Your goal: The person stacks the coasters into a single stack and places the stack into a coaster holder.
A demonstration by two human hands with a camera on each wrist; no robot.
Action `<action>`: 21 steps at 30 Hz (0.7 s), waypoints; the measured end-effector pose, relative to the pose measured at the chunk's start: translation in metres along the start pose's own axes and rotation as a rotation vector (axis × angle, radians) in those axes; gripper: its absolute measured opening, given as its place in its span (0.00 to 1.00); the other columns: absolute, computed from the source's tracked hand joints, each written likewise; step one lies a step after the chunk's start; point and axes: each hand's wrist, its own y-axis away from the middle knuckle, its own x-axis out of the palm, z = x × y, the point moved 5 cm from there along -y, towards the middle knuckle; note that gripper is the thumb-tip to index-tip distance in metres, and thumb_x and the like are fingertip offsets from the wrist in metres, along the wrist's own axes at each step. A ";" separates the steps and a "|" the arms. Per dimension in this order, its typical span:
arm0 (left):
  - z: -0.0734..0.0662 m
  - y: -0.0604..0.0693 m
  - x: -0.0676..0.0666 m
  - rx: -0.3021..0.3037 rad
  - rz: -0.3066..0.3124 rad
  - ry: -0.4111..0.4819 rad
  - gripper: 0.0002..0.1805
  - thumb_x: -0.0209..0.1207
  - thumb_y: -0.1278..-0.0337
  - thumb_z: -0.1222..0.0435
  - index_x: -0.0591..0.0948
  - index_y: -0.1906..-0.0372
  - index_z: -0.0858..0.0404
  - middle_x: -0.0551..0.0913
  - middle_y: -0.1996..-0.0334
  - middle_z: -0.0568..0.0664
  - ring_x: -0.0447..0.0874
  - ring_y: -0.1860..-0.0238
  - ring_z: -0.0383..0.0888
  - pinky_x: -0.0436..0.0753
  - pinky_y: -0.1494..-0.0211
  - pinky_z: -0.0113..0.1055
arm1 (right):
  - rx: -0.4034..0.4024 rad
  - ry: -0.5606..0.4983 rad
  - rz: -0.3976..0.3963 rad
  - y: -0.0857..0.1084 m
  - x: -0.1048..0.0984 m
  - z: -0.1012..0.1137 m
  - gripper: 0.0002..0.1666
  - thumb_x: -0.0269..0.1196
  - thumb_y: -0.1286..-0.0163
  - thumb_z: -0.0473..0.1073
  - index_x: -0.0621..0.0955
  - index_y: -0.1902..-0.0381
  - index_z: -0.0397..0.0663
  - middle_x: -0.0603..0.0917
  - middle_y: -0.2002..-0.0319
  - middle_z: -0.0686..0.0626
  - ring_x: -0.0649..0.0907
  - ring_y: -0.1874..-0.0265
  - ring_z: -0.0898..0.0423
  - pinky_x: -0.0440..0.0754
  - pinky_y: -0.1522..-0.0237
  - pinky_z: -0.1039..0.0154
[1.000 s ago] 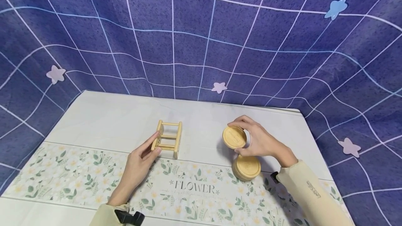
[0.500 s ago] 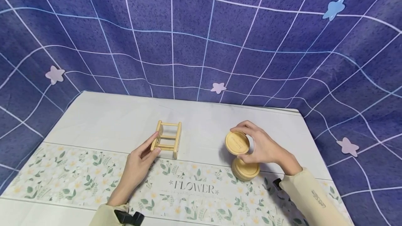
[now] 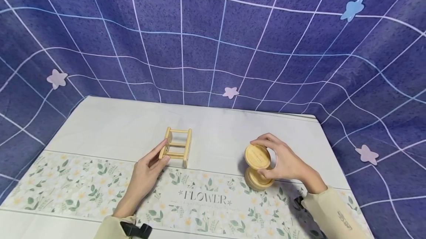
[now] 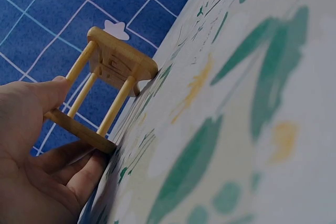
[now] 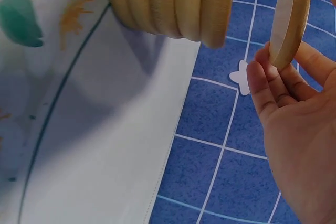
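My right hand (image 3: 286, 162) pinches a round wooden coaster (image 3: 257, 156) by its edges, thumb on the near side and fingers on the far side. Just below it stands a stack of similar coasters (image 3: 259, 185); the right wrist view shows a gap between the held coaster (image 5: 295, 22) and the stack (image 5: 168, 3). To the left, my left hand (image 3: 146, 172) grips one side panel of a small wooden coaster rack (image 3: 187, 149). Several thin rods join the rack's two panels, and no coaster lies between them. In the left wrist view, the rack (image 4: 123, 59) rests on the table.
A white table mat (image 3: 213, 135) with a floral band and the word FLOWER lies under everything. Behind and around the table hangs a blue grid-patterned cloth (image 3: 199, 47) with star shapes. Bare mat lies between rack and stack.
My right hand has brought the coaster toward me and slightly right, closer over the stack. The left hand and the rack have stayed in place.
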 end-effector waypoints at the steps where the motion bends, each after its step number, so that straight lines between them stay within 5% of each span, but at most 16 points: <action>1: 0.000 0.000 0.000 -0.002 0.001 0.000 0.32 0.66 0.17 0.56 0.73 0.16 0.46 0.71 0.17 0.58 0.79 0.25 0.62 0.77 0.35 0.13 | 0.001 -0.001 0.000 0.002 0.000 0.000 0.49 0.85 0.53 0.50 0.85 0.29 0.54 0.83 0.38 0.55 0.83 0.41 0.55 0.88 0.39 0.52; 21: 0.001 0.001 0.000 -0.021 0.010 0.001 0.32 0.65 0.17 0.54 0.73 0.15 0.44 0.70 0.17 0.58 0.80 0.26 0.62 0.78 0.36 0.13 | -0.006 -0.014 -0.035 0.032 0.001 0.002 0.50 0.86 0.54 0.46 0.84 0.29 0.56 0.83 0.38 0.54 0.84 0.42 0.55 0.88 0.39 0.57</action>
